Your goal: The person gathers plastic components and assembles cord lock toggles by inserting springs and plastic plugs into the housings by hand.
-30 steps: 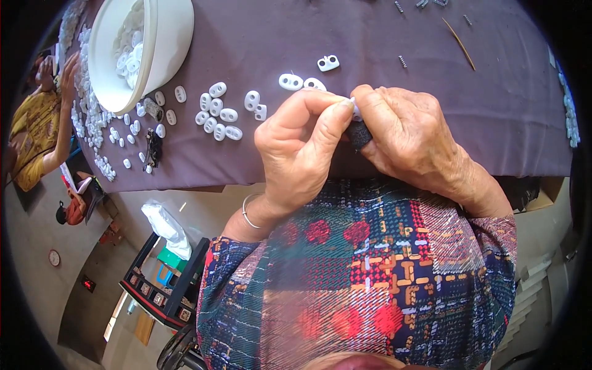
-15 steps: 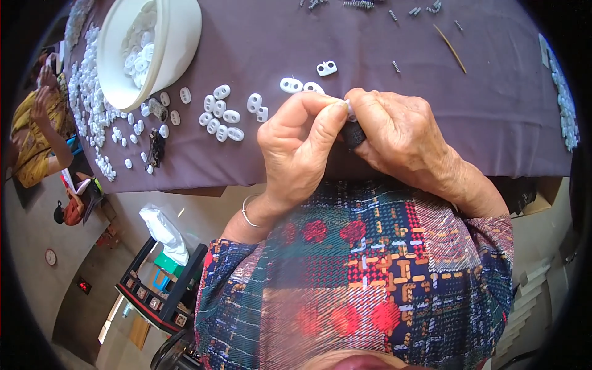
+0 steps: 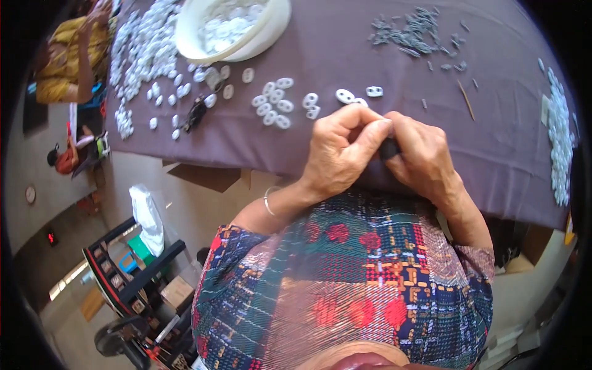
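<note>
My left hand (image 3: 345,145) and my right hand (image 3: 425,151) meet fingertip to fingertip over the near edge of the table. Left thumb and index finger pinch at a small white plastic cord lock, mostly hidden by the fingers. The right hand is closed round its other side, and a dark, textured piece (image 3: 389,148) shows beneath the right fingers. Just beyond the hands lie a white oval two-hole cord lock (image 3: 345,95), another partly covered by my left hand, and one (image 3: 374,92) on its side. Further left sits a small cluster of cord locks (image 3: 272,102).
A white tub (image 3: 271,34) of white pieces stands at the far left beside a spread heap (image 3: 145,49). Small metal springs (image 3: 410,31) lie at the back right, near a thin brown stick (image 3: 465,100). More pale pieces (image 3: 559,148) line the right edge. Another person (image 3: 71,58) sits at left.
The whole view has shifted, so the table's things appear further right and more springs show. My hands stay joined at the fingertips; the white piece between them is now more hidden.
</note>
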### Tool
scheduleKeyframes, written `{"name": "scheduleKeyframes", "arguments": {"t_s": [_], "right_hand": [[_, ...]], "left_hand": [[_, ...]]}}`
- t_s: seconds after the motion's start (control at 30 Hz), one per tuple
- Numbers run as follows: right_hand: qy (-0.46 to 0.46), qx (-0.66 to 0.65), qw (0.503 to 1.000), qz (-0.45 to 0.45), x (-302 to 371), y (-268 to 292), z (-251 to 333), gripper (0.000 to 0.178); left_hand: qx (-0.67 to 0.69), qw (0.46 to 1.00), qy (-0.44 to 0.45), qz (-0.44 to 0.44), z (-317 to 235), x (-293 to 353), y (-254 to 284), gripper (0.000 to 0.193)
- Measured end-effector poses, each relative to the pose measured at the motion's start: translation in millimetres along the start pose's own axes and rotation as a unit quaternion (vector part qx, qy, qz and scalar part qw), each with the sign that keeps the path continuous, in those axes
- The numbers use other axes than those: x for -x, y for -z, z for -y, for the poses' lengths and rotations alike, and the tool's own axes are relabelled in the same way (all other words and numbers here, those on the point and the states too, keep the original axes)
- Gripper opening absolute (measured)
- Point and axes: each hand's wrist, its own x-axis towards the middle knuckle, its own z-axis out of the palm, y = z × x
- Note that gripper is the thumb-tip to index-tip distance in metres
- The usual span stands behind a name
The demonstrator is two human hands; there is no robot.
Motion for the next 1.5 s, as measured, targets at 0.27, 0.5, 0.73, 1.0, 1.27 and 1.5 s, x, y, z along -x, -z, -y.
{"name": "scheduleKeyframes", "arguments": {"t_s": [0.27,0.5,0.73,1.0,1.27,1.5], "right_hand": [[-0.067,-0.036,0.995,-0.059,-2,17,4,0.037],[-0.087,-0.093,0.99,-0.059,-10,11,1,0.035],[-0.049,-0.036,0.997,-0.049,-7,11,-4,0.032],[-0.043,-0.04,0.996,-0.064,0,19,0,0.032],[-0.091,-0.014,0.993,-0.07,-4,22,-1,0.036],[-0.091,-0.021,0.983,-0.16,-7,27,-6,0.03]], "left_hand": [[0.1,0.994,-0.024,-0.021,-3,-10,14,0.014],[0.318,0.943,-0.09,0.028,5,-26,28,0.02],[0.127,0.968,-0.159,-0.149,-38,-31,61,0.018],[-0.233,0.901,-0.273,-0.243,-74,-78,131,0.02],[-0.329,0.87,-0.254,-0.265,-63,-58,93,0.013],[-0.428,0.872,-0.235,0.028,-20,-51,49,0.016]]}}
